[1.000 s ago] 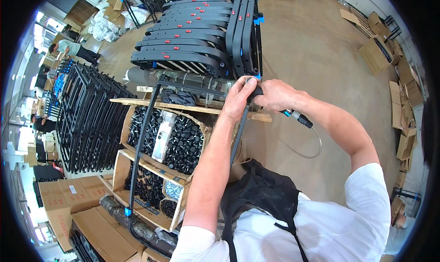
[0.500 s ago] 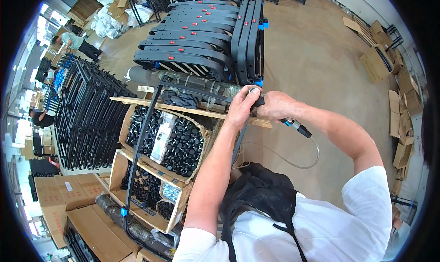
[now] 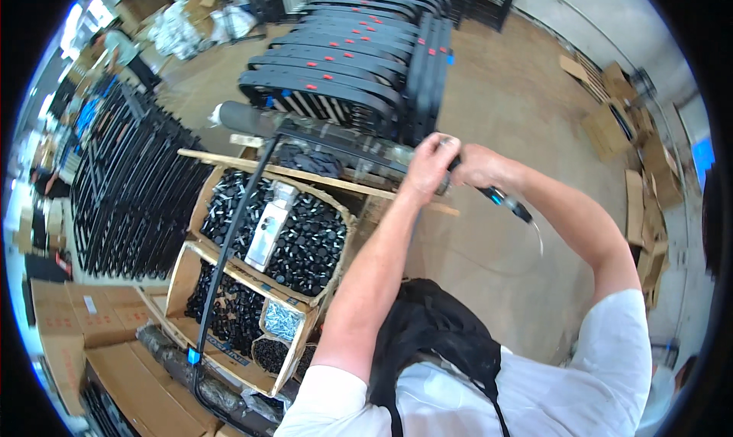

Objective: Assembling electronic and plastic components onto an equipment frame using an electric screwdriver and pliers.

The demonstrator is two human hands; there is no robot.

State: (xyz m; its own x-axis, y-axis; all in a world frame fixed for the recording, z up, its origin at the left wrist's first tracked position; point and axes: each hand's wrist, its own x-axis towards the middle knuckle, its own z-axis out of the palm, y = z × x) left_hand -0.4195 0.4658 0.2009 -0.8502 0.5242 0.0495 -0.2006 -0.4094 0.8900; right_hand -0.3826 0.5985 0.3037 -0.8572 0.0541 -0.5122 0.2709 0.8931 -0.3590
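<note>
A black tubular metal frame (image 3: 235,231) lies across the parts bins, with a blue clip low on its left side. My left hand (image 3: 431,166) is closed round the frame's far right corner; the fingers partly hide it. My right hand (image 3: 482,166) is wrapped round an air screwdriver (image 3: 505,201), close beside the left hand. The tool's rear end points to the right, and a thin clear hose (image 3: 541,242) trails from it. Both hands hide its tip. Under the frame, a wooden bin (image 3: 345,242) holds black round-headed fittings and a pale box-shaped piece (image 3: 267,234).
A lower bin (image 3: 177,303) holds black parts and bluish screws. Curved black panels (image 3: 328,63) with red tabs are stacked ahead. Black frames (image 3: 130,192) stand stacked at left, near cardboard boxes (image 3: 145,383). More cartons (image 3: 645,200) line the right wall. A person (image 3: 126,55) bends far left.
Both hands and the air screwdriver have shifted a little to the right in the picture as the view moved. My grips look the same.
</note>
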